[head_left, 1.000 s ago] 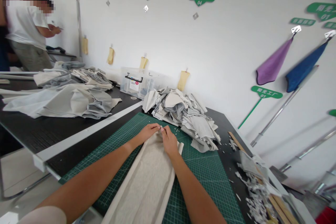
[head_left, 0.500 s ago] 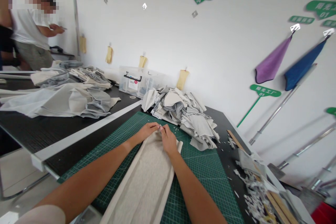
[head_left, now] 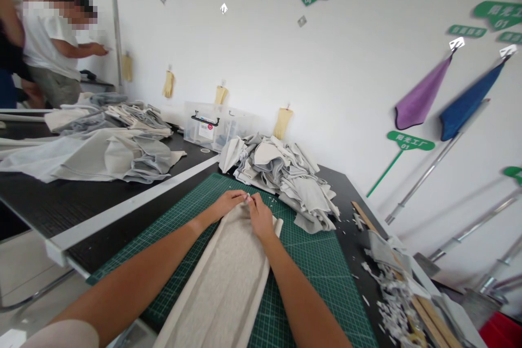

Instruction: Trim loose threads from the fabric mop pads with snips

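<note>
A long pale grey fabric strip (head_left: 224, 283) with folded, lighter edges lies lengthwise on a green cutting mat (head_left: 322, 288). My left hand (head_left: 223, 205) and my right hand (head_left: 260, 217) sit at the strip's far end, their fingertips meeting and pinching the fabric there. Whatever lies between the fingertips is too small to make out. Tiny white scraps dot the mat just right of my right hand. Beyond the mat rises a heap of grey and cream fabric pieces (head_left: 289, 182).
A heap of shredded scraps (head_left: 391, 296) and a wooden ruler (head_left: 367, 218) lie on the black table at right. A neighbouring table holds large grey fabric heaps (head_left: 101, 155). A clear plastic box (head_left: 207, 128) stands behind. A co-worker (head_left: 51, 46) stands far left.
My hands have barely moved and still pinch the strip's end. The whole view has shifted slightly. The co-worker at back left has shifted rightward, with an arm stretched toward the wall.
</note>
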Available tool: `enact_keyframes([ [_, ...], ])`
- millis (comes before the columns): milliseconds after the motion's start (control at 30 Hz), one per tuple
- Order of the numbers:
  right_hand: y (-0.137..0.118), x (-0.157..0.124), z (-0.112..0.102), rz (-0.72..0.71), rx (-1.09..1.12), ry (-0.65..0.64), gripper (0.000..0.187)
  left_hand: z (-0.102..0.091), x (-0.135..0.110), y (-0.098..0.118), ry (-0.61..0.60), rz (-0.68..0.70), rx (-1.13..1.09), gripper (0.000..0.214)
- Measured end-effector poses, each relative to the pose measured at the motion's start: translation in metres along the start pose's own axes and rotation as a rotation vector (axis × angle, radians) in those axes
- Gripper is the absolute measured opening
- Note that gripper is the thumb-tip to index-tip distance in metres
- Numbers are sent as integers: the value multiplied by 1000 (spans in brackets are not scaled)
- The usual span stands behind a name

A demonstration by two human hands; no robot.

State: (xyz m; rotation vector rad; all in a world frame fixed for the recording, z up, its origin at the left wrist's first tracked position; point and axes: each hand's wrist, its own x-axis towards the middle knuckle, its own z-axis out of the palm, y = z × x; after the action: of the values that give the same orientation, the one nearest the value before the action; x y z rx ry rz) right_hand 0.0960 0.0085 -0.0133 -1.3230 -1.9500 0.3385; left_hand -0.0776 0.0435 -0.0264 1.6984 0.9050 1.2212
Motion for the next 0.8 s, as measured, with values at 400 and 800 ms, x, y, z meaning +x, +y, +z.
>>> enact_keyframes([
  [400,1,0,0,-15,-7,2,37,1,1,-3,0,-20,22,40],
  [800,3,1,3,15,50,34,36,1,1,-2,10,-53,-12,40],
])
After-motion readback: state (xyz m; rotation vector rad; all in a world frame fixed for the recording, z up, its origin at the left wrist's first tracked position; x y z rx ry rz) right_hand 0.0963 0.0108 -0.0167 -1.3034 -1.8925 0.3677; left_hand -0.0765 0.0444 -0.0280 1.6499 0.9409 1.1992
